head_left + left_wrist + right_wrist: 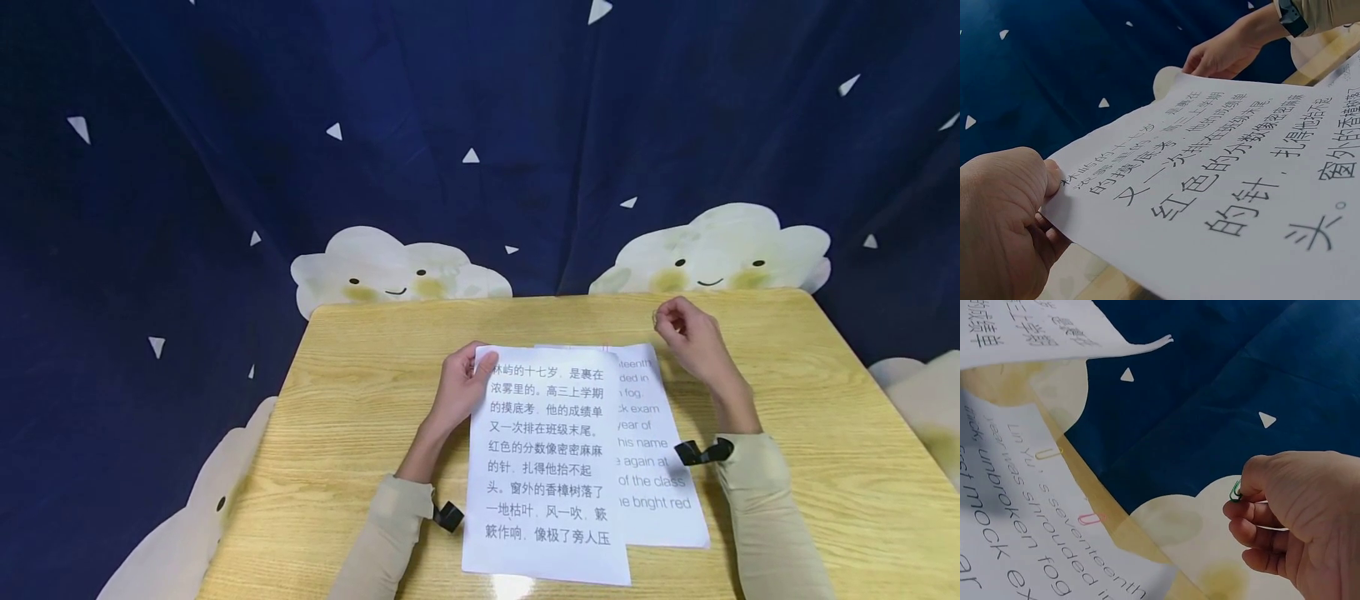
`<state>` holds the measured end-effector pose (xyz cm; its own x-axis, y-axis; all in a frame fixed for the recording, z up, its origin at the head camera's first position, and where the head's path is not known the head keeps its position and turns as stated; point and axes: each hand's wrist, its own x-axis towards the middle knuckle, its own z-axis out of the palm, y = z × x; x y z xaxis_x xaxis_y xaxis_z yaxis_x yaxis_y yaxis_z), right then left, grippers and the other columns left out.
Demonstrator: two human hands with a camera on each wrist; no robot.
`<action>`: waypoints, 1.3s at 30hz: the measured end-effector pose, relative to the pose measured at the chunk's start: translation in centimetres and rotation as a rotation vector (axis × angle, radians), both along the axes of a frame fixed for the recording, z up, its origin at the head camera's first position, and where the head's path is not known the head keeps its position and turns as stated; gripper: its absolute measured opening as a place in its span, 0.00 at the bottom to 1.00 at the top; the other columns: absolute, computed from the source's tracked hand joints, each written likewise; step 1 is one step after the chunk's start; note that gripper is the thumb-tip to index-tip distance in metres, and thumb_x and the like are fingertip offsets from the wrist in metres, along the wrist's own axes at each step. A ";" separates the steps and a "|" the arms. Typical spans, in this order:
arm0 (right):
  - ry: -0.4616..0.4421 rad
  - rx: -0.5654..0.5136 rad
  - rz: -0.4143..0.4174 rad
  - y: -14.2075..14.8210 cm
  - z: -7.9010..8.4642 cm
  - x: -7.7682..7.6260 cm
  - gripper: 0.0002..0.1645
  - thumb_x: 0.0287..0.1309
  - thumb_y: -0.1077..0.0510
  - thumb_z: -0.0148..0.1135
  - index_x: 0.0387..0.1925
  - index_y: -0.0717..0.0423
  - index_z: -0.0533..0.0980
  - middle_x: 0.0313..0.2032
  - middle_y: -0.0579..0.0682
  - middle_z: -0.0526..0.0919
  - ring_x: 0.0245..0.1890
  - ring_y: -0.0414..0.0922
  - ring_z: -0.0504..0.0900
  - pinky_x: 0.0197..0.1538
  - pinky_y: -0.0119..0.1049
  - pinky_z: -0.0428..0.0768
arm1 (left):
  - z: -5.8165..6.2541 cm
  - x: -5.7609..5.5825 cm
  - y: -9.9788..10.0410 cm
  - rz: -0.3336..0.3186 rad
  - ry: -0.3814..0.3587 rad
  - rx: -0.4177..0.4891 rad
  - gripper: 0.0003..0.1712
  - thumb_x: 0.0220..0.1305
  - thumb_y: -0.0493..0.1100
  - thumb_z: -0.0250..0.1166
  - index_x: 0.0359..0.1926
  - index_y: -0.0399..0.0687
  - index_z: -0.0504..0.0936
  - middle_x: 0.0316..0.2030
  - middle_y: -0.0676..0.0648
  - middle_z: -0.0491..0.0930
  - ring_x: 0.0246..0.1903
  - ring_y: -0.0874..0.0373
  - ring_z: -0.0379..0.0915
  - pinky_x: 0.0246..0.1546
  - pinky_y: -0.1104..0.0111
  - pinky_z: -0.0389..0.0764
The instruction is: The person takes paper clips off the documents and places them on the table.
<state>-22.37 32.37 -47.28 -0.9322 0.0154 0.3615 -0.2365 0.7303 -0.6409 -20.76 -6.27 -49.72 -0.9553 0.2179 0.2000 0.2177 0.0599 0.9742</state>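
Beige sleeves (768, 521) reached in from the lower edge of the head view, each ending in a black wrist strap (702, 452), as a person worked with papers at a wooden table (352, 379). The left hand (459, 383) pinched a Chinese-printed sheet (547, 467) by its upper left corner, thumb laid over the print and fingers tucked beneath. That sheet was raised above the tabletop, its opposite top corner curling upward in the right wrist view. Below it, partly covered, an English-printed sheet (660, 483) lay on the table, its right side showing beyond the upper page. Two paper clips, a yellow clip (1047, 454) and a pink clip (1090, 519), sat apart from each other along the English page's top edge, above and beside the words "seventeenth" and "shrouded."

The right hand (697, 337) was up near the table's far edge, to the right of both pages and touching neither. Its thumb and forefinger pinched a small green clip (1233, 491), with the remaining fingers loosely bent. Behind the table hung a navy curtain (420, 100) scattered with white triangles (471, 156) and printed with smiling clouds (375, 258), two of them peering over the table's far edge.
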 end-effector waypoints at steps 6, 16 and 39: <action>-0.024 -0.013 -0.034 0.5 -0.8 -0.1 0.10 0.75 0.60 0.55 0.46 0.64 0.78 0.36 0.58 0.81 0.32 0.44 0.73 0.33 0.23 0.68 | -0.2 0.0 -0.1 -0.004 0.013 0.001 0.12 0.78 0.40 0.60 0.46 0.33 0.85 0.31 0.36 0.87 0.21 0.56 0.82 0.20 0.70 0.81; -0.031 -0.034 -0.109 1.7 -2.0 -0.3 0.15 0.78 0.57 0.51 0.48 0.66 0.77 0.37 0.59 0.80 0.35 0.45 0.73 0.31 0.25 0.68 | -0.2 -0.2 -0.2 -0.005 0.019 0.004 0.13 0.79 0.39 0.60 0.46 0.33 0.85 0.30 0.36 0.86 0.20 0.57 0.81 0.20 0.71 0.80; -0.141 -0.072 -0.256 4.4 -5.1 -0.7 0.23 0.79 0.53 0.47 0.52 0.71 0.76 0.42 0.64 0.78 0.41 0.53 0.74 0.38 0.30 0.70 | -0.2 -0.3 -0.5 -0.009 0.006 -0.005 0.14 0.79 0.40 0.59 0.48 0.31 0.84 0.32 0.32 0.86 0.21 0.49 0.82 0.20 0.70 0.79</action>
